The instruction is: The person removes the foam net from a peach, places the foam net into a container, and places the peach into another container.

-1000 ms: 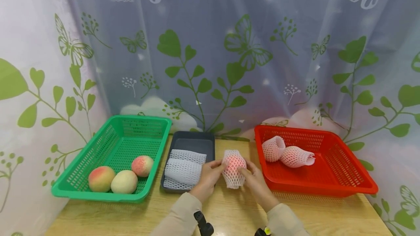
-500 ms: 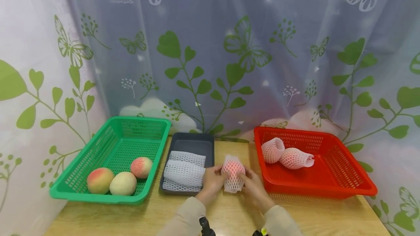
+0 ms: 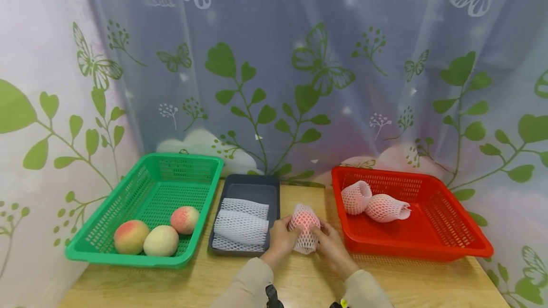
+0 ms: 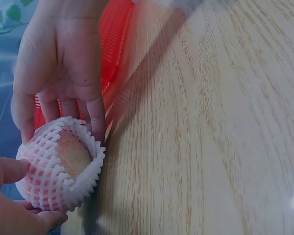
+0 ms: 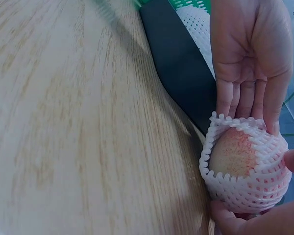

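A peach (image 5: 232, 156) sits inside a white foam fruit net (image 3: 306, 236), its skin showing through the mesh and at the net's open end. My left hand (image 3: 280, 238) holds it from the left, thumb against the mesh. From the other side my right hand (image 3: 333, 246) grips it, with the thumb on the front. In the left wrist view the right hand (image 4: 63, 63) reaches down to the net from above, and the left hand (image 4: 14, 215) cups it at the lower left. Both hands are close over the wooden table (image 3: 308, 282).
On the left, a green basket (image 3: 124, 261) holds three bare peaches (image 3: 161, 241). Beside it, a dark grey tray (image 3: 252, 187) carries several flat foam nets (image 3: 241, 227). A red basket (image 3: 419, 246) on the right contains two net-wrapped peaches (image 3: 385, 207). A patterned curtain (image 3: 274, 61) hangs behind.
Both hands and the netted peach have come slightly nearer the table's front edge. The left hand has shifted a little right, further round the peach.
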{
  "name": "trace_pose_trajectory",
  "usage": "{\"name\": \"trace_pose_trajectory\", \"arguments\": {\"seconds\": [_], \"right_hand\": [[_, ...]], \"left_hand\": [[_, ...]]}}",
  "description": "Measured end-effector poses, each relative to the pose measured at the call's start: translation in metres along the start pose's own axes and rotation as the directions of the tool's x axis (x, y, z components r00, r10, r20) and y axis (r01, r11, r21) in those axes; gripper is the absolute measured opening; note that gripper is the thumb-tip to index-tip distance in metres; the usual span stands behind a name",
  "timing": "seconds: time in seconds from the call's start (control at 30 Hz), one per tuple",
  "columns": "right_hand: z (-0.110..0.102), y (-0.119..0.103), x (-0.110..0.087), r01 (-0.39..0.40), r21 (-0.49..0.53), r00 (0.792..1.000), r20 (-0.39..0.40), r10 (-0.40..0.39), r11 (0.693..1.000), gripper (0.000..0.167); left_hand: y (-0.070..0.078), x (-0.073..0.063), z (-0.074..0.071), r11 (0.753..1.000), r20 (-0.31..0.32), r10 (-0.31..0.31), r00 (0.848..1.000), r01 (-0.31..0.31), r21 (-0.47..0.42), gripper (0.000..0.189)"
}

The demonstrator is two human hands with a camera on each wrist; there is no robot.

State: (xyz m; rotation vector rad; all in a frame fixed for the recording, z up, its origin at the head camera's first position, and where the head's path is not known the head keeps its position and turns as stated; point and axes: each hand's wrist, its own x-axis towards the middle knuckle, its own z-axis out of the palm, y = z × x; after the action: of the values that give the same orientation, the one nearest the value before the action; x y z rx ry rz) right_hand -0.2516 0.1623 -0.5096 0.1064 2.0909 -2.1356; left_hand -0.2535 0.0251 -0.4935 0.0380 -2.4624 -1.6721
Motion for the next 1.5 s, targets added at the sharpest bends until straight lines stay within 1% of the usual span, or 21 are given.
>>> {"name": "trace_pose_trajectory", "arguments": {"seconds": [0.2,0.33,0.57,0.73,0.87,1.07,1.23,1.37,1.47,1.5], "right_hand": [[-0.001,-0.001,0.0,-0.007,0.002,1.0,0.005,0.007,1.0,0.061],[-0.003,0.0,0.001,0.004,-0.025,1.0,0.003,-0.004,1.0,0.06],[-0.003,-0.001,0.001,0.062,-0.093,0.998,-0.014,-0.063,0.994,0.056],[-0.004,-0.005,-0.001,0.093,-0.156,0.994,-0.042,-0.101,0.983,0.058],[-0.005,-0.007,-0.001,0.122,-0.197,0.99,-0.043,-0.133,0.973,0.059],[-0.005,-0.009,-0.001,0.144,-0.232,0.986,-0.043,-0.158,0.962,0.057],[-0.006,-0.011,0.0,0.161,-0.286,0.983,-0.044,-0.181,0.945,0.057],[-0.006,-0.014,0.002,0.171,-0.355,0.977,-0.057,-0.204,0.919,0.057],[-0.006,-0.018,0.002,0.171,-0.395,0.975,-0.064,-0.213,0.902,0.056],[-0.006,-0.02,0.002,0.169,-0.399,0.976,-0.063,-0.211,0.901,0.057]], "left_hand": [[0.0,0.0,0.0,1.0,0.007,-0.026,1.0,0.026,-0.011,0.036],[0.0,0.0,0.0,0.999,0.005,-0.034,0.999,0.034,-0.013,0.039],[0.001,0.001,0.0,0.999,-0.002,-0.031,1.0,0.031,-0.016,0.041],[0.001,0.001,-0.001,1.0,-0.019,-0.017,1.0,0.016,-0.022,0.039],[0.002,0.001,-0.002,1.0,-0.025,-0.006,1.0,0.005,-0.02,0.038],[0.004,0.001,-0.005,0.998,0.002,-0.028,1.0,0.028,-0.06,0.04],[0.006,0.001,-0.007,0.995,0.021,-0.053,0.998,0.054,-0.084,0.041],[0.007,0.003,-0.009,0.989,0.039,-0.073,0.997,0.077,-0.126,0.043],[0.009,0.004,-0.01,0.99,0.039,-0.067,0.997,0.072,-0.121,0.043],[0.009,0.004,-0.01,0.991,0.037,-0.061,0.997,0.065,-0.116,0.043]]}}
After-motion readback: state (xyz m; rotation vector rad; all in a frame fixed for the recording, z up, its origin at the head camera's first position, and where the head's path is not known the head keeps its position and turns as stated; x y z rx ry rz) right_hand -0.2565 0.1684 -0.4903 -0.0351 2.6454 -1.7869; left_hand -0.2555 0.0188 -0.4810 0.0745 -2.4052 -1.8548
